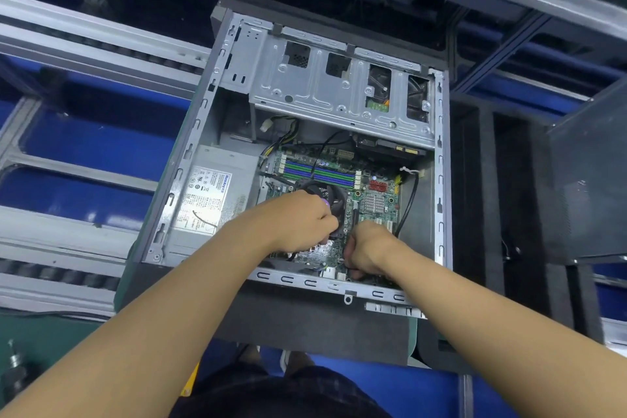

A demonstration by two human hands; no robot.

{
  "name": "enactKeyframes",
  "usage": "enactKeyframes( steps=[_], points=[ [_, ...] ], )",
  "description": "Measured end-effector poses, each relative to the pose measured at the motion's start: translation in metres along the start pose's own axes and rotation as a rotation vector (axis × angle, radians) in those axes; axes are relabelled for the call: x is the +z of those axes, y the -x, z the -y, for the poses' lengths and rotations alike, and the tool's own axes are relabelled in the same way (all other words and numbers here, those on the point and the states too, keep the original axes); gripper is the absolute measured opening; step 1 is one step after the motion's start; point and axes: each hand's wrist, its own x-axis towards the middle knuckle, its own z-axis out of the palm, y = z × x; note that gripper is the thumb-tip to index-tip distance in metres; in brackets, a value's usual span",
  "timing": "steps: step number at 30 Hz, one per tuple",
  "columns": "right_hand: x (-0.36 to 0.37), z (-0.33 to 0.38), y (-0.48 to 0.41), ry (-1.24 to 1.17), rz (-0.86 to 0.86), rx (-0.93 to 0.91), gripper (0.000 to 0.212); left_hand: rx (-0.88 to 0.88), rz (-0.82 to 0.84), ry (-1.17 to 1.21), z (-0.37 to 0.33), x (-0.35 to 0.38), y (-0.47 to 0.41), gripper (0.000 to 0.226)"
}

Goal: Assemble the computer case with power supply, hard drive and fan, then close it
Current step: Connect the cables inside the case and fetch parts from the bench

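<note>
Both hands are down inside the open computer case (441, 180), which lies on its side with the opening upward so I can reach straight in. My left hand (302, 219) curls over the near rim of the fan (334, 197) on the motherboard (376, 204), I judge to steady it while it seats. My right hand (368, 248) is bunched, fingers curled low at the board's near edge; whether it pinches a plug or nothing I cannot tell. The power supply (213, 193) sits in the left bay, the drive cage (322, 92) spans the far end, and the side panel (590, 180) stands off to the right, ready for closing.
</note>
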Motion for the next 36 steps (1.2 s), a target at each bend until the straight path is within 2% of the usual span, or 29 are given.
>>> enactKeyframes(
  steps=[3, 7, 9, 12, 14, 19, 21, 25, 31, 36],
  points=[
    [-0.001, 0.004, -0.003, 0.099, 0.011, 0.000, 0.042, 0.001, -0.010, -0.006, 0.001, 0.001, 0.000, 0.040],
    [-0.002, 0.007, -0.002, 0.203, 0.006, -0.028, 0.039, 0.002, -0.031, -0.038, -0.002, 0.001, 0.003, 0.038],
    [-0.001, 0.006, -0.001, 0.190, -0.013, -0.048, 0.037, 0.010, 0.042, -0.044, -0.004, 0.001, 0.006, 0.036],
    [-0.001, 0.004, 0.002, 0.113, -0.075, -0.093, 0.031, -0.058, 0.212, -0.105, -0.015, 0.002, 0.013, 0.051],
    [0.000, 0.004, 0.004, 0.111, -0.091, -0.124, 0.031, -0.105, 0.250, -0.161, -0.022, 0.004, 0.014, 0.047],
    [0.002, 0.007, 0.004, 0.121, -0.099, -0.175, 0.029, -0.163, 0.200, -0.138, -0.032, 0.006, 0.013, 0.019],
    [0.002, 0.007, 0.001, 0.100, -0.100, -0.190, 0.032, -0.196, 0.180, -0.152, -0.034, 0.009, 0.014, 0.025],
    [0.001, 0.007, -0.001, 0.080, -0.114, -0.226, 0.033, -0.214, 0.171, -0.156, -0.036, 0.010, 0.018, 0.022],
    [0.006, 0.008, -0.006, 0.094, -0.113, -0.236, 0.043, -0.265, 0.233, -0.020, -0.035, -0.010, 0.032, 0.034],
    [0.003, 0.012, -0.004, 0.124, -0.074, -0.232, 0.042, -0.284, 0.194, 0.077, -0.041, -0.013, 0.034, 0.026]
  ],
)
